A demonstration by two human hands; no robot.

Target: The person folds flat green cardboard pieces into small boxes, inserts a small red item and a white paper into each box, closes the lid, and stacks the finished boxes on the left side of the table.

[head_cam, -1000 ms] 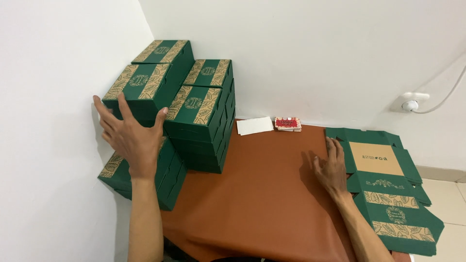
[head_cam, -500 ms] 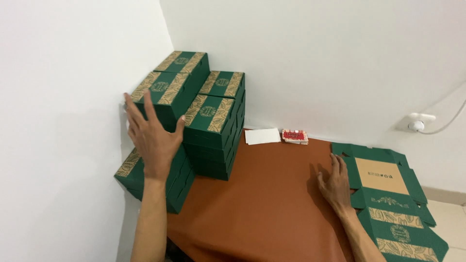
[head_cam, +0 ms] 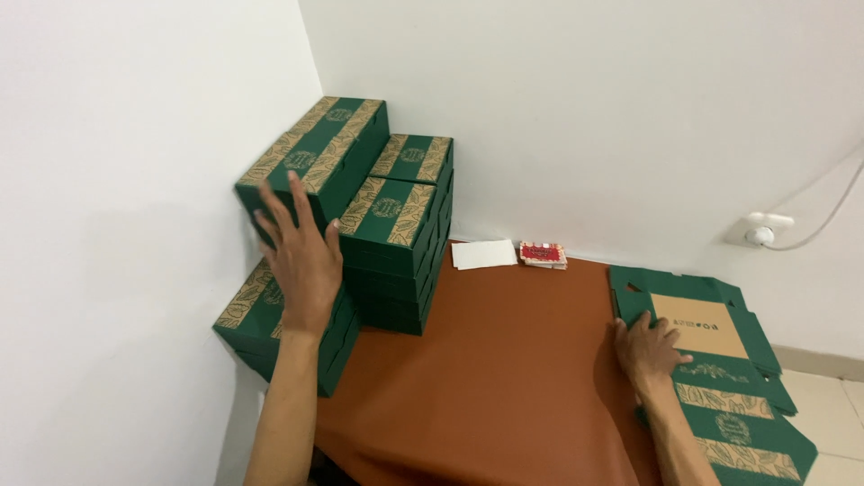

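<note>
Green boxes with tan leaf-pattern bands are stacked in the table's far left corner against the walls. My left hand [head_cam: 300,261] is raised with fingers spread flat against the front of the tallest stack, just below its top box [head_cam: 315,157]. A lower stack [head_cam: 400,234] stands to its right and a short stack [head_cam: 261,315] in front. My right hand [head_cam: 650,349] rests palm down on the left edge of a pile of flat unfolded green box blanks [head_cam: 711,360] at the table's right side. Neither hand grips anything.
The table has a rust-brown top [head_cam: 504,378]. A white card [head_cam: 483,255] and a small red packet [head_cam: 543,255] lie by the back wall. A white wall socket with a cable [head_cam: 763,229] is at the right. Pale floor tiles show at the lower right.
The view has shifted so the stacks sit nearer the middle. My left hand has stayed pressed on the tall stack. My right hand has stayed on the flat blanks.
</note>
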